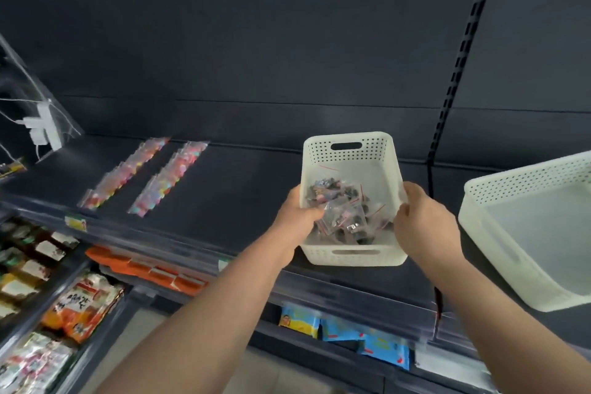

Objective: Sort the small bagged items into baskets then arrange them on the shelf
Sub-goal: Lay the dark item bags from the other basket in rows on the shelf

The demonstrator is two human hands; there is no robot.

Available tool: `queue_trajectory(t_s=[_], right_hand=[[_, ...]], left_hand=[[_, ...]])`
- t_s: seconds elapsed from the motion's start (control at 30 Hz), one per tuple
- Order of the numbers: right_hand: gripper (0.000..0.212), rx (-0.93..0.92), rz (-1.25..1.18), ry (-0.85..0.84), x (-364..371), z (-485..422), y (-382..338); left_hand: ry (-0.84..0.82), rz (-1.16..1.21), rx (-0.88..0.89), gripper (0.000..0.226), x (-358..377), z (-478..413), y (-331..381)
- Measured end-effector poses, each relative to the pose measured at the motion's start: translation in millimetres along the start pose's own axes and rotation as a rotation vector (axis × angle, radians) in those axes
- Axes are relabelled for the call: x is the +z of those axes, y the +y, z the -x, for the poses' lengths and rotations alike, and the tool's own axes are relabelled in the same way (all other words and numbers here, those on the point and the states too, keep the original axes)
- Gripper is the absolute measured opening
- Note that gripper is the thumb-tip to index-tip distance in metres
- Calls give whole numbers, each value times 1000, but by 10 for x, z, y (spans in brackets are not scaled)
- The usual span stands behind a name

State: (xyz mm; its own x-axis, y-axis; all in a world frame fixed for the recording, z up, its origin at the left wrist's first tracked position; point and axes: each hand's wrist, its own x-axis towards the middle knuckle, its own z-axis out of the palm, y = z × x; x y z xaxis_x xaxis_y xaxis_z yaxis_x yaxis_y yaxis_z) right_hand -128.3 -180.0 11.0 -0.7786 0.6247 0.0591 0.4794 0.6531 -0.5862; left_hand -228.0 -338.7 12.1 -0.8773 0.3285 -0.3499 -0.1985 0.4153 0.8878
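Note:
A white perforated basket [350,155] stands on the dark shelf [243,189] and holds several small clear bags of dark items [347,217]. My left hand [295,214] reaches over the basket's left wall, its fingers curled on some of the bags. My right hand [422,217] grips the basket's right rim. Two rows of small bags with colourful contents [124,174] [169,179] lie on the shelf to the left.
A second white basket [511,189], with nothing visible inside, sits at the right on the same shelf. Lower shelves hold snack packets [81,304] and blue packets [361,333]. A white power strip [43,126] hangs at the left. A slotted upright [454,73] runs up the back panel.

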Motion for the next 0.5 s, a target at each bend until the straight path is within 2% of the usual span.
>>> queue_trajectory(t_s=[0.23,0.37,0.5], right_hand=[[41,84,79,40,9,-113,48],[55,3,191,121,117,-138,-46],[45,-47,302,149,213,-178,-243]], left_hand=[[-65,-28,92,47,-12,-188,-32],[-108,-71,104,36,-197,-328,36],[-244,-215,161,36,-344,-467,69]])
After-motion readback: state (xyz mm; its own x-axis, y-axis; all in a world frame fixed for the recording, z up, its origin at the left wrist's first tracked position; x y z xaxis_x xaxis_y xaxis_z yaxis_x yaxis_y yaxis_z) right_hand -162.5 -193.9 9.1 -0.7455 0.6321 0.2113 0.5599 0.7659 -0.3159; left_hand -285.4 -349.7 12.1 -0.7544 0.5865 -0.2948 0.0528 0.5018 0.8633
